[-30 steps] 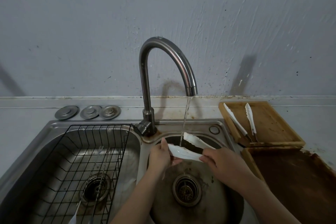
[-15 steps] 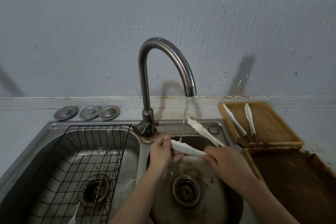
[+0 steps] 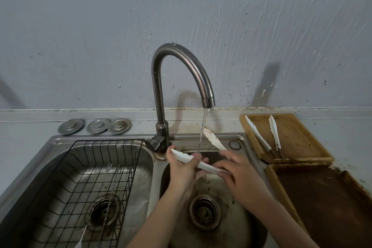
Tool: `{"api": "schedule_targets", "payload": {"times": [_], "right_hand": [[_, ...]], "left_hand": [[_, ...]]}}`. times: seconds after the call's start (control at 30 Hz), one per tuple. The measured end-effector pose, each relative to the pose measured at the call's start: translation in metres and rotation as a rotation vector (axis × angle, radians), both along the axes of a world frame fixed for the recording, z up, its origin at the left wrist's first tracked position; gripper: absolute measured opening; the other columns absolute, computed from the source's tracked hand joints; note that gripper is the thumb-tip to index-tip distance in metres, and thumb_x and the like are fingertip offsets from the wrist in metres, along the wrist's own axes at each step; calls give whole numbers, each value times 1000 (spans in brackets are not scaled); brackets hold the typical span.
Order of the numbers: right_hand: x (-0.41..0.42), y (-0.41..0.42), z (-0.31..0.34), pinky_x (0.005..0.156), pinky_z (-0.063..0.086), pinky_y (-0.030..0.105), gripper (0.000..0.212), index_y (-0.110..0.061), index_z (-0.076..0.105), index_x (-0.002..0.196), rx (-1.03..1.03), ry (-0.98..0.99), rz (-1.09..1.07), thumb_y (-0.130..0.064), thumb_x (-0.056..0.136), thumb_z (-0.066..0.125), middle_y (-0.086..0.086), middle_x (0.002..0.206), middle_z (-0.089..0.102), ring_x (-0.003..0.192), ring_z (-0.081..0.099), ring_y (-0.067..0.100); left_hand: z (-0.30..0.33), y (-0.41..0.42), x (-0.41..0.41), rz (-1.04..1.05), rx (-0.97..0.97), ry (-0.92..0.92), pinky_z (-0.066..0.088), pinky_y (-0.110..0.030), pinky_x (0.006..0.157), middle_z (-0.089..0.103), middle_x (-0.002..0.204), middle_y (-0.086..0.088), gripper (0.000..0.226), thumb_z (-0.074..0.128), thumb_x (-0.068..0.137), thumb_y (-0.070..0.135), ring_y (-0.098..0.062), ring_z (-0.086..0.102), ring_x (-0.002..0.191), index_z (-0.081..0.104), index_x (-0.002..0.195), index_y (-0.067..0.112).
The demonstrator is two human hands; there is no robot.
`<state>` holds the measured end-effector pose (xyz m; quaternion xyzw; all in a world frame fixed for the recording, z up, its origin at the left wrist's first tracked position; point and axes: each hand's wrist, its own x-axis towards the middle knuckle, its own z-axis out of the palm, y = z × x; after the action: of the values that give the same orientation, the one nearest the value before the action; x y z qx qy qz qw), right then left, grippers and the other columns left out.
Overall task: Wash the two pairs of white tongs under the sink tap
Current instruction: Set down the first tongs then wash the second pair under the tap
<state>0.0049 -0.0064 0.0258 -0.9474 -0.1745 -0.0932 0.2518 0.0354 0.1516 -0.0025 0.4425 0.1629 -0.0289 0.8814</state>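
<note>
A grey plastered wall point(image 3: 261, 26) fills the upper half of the view; below it a pale counter point(image 3: 30, 127) carries a double-bowl steel sink point(image 3: 239, 139). The left bowl point(image 3: 145, 159) holds a black wire rack point(image 3: 84, 177), with thin metal utensils point(image 3: 108, 183) lying on its bars above a drain; the right bowl point(image 3: 247, 227) has a round strainer drain point(image 3: 205, 212) at its bottom. Right of the sink lie a dark, stained wooden tray point(image 3: 330, 203) and, behind it, a lighter wooden tray point(image 3: 298, 137); the second pair of white tongs point(image 3: 265, 137) rests in the lighter tray, arms spread, tips toward the wall. The curved steel tap point(image 3: 181, 62) stands between the bowls; a thin water stream point(image 3: 202, 131) falls from its spout into the right bowl. The first pair of white tongs point(image 3: 201, 164) is held over the right bowl, arms apart: the upper arm rises toward the stream, the lower arm runs across between the hands. The left hand point(image 3: 183, 169) grips the lower arm near its tip, fingers curled round it; the stream lands at these fingers. The right hand point(image 3: 239, 175) holds the hinge end, fingers closed over it. Three round metal stoppers point(image 3: 96, 126) sit in a row on the counter behind the left bowl.
</note>
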Motion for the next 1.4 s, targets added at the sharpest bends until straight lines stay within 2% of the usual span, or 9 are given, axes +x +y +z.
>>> {"api": "schedule_targets", "payload": {"times": [0.2, 0.43, 0.6, 0.73, 0.83, 0.97, 1.07, 1.2, 1.4], "right_hand": [[12, 4, -2, 91, 44, 32, 66, -20, 38, 133, 176, 182, -367, -42, 78, 68, 8, 141, 33, 124, 41, 22], [11, -24, -20, 64, 43, 23, 43, -19, 50, 103, 284, 633, -412, -34, 72, 76, -2, 98, 57, 82, 53, 7], [6, -46, -22, 69, 44, 20, 58, -16, 52, 114, 241, 621, -462, -23, 65, 82, -10, 94, 55, 88, 51, 9], [3, -38, -22, 59, 45, 19, 36, -22, 56, 91, 237, 548, -491, -20, 66, 82, -4, 89, 63, 75, 55, 6], [4, -31, -20, 53, 38, 15, 33, -19, 62, 90, 236, 457, -510, -19, 65, 83, -8, 77, 62, 66, 51, 0], [9, -22, -15, 55, 40, 14, 36, -16, 65, 95, 242, 392, -485, -16, 64, 83, -5, 80, 65, 68, 53, 0], [12, -24, -10, 69, 50, 23, 47, -12, 64, 106, 257, 378, -514, -17, 63, 84, 5, 100, 69, 84, 62, 14], [12, -28, -10, 56, 43, 18, 40, -14, 64, 98, 296, 360, -506, -18, 64, 84, -1, 85, 65, 75, 58, 9], [12, -13, -8, 46, 36, 19, 29, -21, 54, 63, 214, 187, -457, -24, 65, 83, -11, 60, 56, 59, 51, 2]], "left_hand": [[8, -1, -1, -33, 39, -108, 59, -45, 64, 51, 105, -17, 51, 57, 88, -1, -33, 71, 90, 34, 115, 37], [-11, -2, -12, -242, 196, -13, 59, -39, 69, 57, 108, -18, 23, 47, 95, 6, -29, 68, 96, 42, 107, 25], [-19, -2, -16, -280, 307, 102, 59, -32, 60, 67, 97, -18, 23, 39, 99, 16, -22, 73, 74, 57, 112, 9], [-16, -1, -8, -228, 450, 180, 59, -44, 64, 66, 103, -30, 24, 48, 91, -2, -45, 67, 88, 60, 112, -3], [-9, 1, -7, -205, 570, 210, 52, -19, 48, 69, 89, -12, 20, 66, 76, -6, -19, 69, 74, 69, 90, 8], [-2, 0, -6, -226, 805, 183, 52, -17, 51, 70, 82, -2, 16, 78, 66, 11, -12, 67, 72, 68, 77, 16], [6, 7, 2, -325, 725, 156, 60, -39, 74, 68, 101, -17, 13, 64, 80, 1, -29, 68, 89, 68, 86, 12], [17, 23, 13, -488, 371, 208, 61, -32, 61, 61, 110, -24, 37, 35, 87, -18, -31, 66, 89, 64, 93, 4], [5, 5, 9, -142, 575, 214, 56, -28, 51, 70, 99, -20, 29, 70, 70, -13, -29, 68, 81, 63, 79, 14]]}}
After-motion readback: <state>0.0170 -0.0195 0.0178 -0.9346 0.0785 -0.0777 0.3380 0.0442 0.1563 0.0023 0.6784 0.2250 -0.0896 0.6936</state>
